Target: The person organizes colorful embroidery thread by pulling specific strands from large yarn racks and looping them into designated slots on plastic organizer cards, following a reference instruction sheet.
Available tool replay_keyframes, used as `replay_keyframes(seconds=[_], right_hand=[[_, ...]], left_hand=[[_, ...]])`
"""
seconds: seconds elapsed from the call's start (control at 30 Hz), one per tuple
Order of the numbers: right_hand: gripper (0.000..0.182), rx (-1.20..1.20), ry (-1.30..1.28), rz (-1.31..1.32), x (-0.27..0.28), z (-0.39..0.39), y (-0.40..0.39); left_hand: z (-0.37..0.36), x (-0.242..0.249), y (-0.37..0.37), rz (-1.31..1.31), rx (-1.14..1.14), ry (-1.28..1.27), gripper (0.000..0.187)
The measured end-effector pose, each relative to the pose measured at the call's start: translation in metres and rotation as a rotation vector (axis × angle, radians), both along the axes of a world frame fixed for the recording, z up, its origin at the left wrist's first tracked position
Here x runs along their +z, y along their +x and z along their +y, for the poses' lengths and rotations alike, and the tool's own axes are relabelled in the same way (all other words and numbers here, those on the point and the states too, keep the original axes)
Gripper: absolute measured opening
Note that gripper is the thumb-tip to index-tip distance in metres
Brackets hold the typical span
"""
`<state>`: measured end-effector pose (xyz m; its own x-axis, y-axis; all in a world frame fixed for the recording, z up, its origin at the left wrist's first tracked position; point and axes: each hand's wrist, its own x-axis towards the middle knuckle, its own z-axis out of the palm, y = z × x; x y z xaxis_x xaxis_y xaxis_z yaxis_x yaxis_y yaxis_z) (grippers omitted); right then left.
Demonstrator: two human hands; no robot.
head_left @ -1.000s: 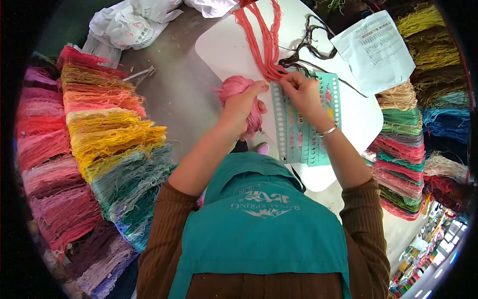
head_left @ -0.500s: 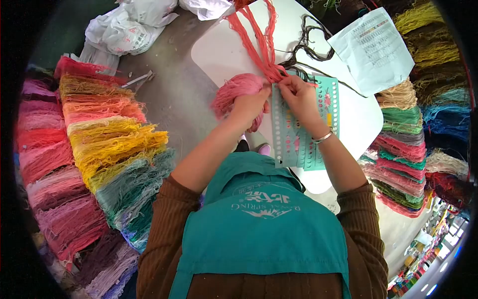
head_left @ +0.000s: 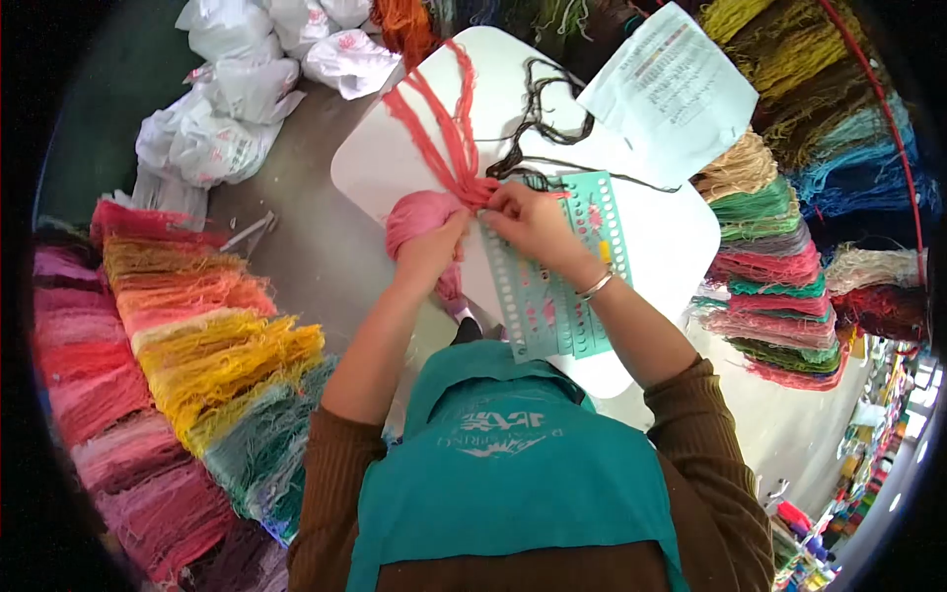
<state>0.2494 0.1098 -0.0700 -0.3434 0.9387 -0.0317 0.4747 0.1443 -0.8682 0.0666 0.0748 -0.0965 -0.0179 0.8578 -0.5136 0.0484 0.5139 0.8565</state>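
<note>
- My right hand [head_left: 533,219] is drawn into a tight pinch, thumb and fingertips together at the gathered end of the coral yarn [head_left: 434,138]; how many strands it grips is too small for me to tell. The wrist angles inward over the green card [head_left: 549,286], back of the hand up.
- My left hand [head_left: 431,249] is curled closed round the pink yarn [head_left: 414,212], beside the card and apart from the right hand, its forearm reaching straight forward. Part of the bundle hangs below it; a slack grip could let those loops slide out and snarl.
- The coral yarn fans loosely away across the desk [head_left: 651,247]. If my pinch eases, I judge its gathered end could slip and spread.
- The card looks thin and sits near the desk's edge, so a hard tug could bend or skew it.
- Black thread [head_left: 528,118] lies close beside the coral yarn; a sideways sweep could tangle them.
</note>
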Motion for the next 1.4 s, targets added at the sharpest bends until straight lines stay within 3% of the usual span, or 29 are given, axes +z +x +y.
replay_keyframes(seconds=[0.17, 0.27, 0.37, 0.47, 0.57, 0.67, 0.73, 0.87, 1.0, 1.07, 1.17, 1.23, 1.3, 1.37, 1.4], right_hand=[[0.034, 0.026, 0.079, -0.047, 0.003, 0.001, -0.002], [0.039, -0.046, -0.182, -0.062, 0.020, 0.002, -0.005], [0.041, -0.054, -0.222, 0.054, 0.006, 0.010, 0.000], [0.038, 0.000, -0.260, 0.376, -0.025, 0.015, 0.004], [0.037, -0.027, -0.278, 0.402, -0.013, 0.011, 0.001], [0.042, -0.076, -0.301, 0.193, -0.003, 0.015, 0.001], [0.044, -0.096, -0.255, 0.137, 0.000, 0.013, 0.000], [0.038, -0.086, -0.222, 0.083, 0.001, 0.011, 0.004], [0.034, -0.073, -0.154, 0.034, 0.000, 0.011, 0.004], [0.034, -0.079, -0.122, 0.020, 0.005, 0.008, 0.004], [0.035, -0.075, -0.120, 0.020, 0.006, 0.007, 0.004], [0.035, -0.076, -0.123, 0.019, 0.006, 0.005, 0.004], [0.033, -0.071, -0.129, 0.020, 0.007, 0.005, 0.004], [0.031, -0.059, -0.141, 0.020, 0.012, 0.004, 0.004], [0.030, -0.055, -0.127, 0.056, 0.013, 0.002, 0.004]], left_hand=[[-0.003, 0.032, 0.006, -0.242, -0.187, 0.023, 0.023], [-0.001, 0.042, 0.005, -0.428, -0.103, -0.136, 0.021], [0.006, 0.024, 0.005, -0.282, -0.036, -0.168, 0.019], [0.005, 0.029, 0.016, 0.099, -0.238, -0.031, 0.021], [0.011, 0.033, 0.016, 0.208, -0.308, 0.177, 0.020], [0.023, 0.032, -0.007, -0.431, -0.051, -0.173, 0.020], [0.025, 0.037, -0.044, -0.689, 0.028, -0.185, 0.021], [0.026, 0.069, -0.150, -0.800, 0.106, -0.017, 0.027], [0.015, 0.089, -0.256, -0.596, 0.631, 0.483, 0.026], [0.013, 0.089, -0.319, -0.766, 0.829, 0.522, 0.028], [0.002, 0.088, -0.324, -0.309, 0.958, 0.586, 0.018], [0.002, 0.068, -0.285, -0.062, 1.039, 0.451, 0.015], [-0.025, 0.084, -0.216, -0.335, 0.648, 0.295, 0.030], [-0.034, 0.087, -0.170, -0.735, 0.152, 0.327, 0.036], [-0.038, 0.083, -0.148, -0.787, 0.188, 0.281, 0.038]])
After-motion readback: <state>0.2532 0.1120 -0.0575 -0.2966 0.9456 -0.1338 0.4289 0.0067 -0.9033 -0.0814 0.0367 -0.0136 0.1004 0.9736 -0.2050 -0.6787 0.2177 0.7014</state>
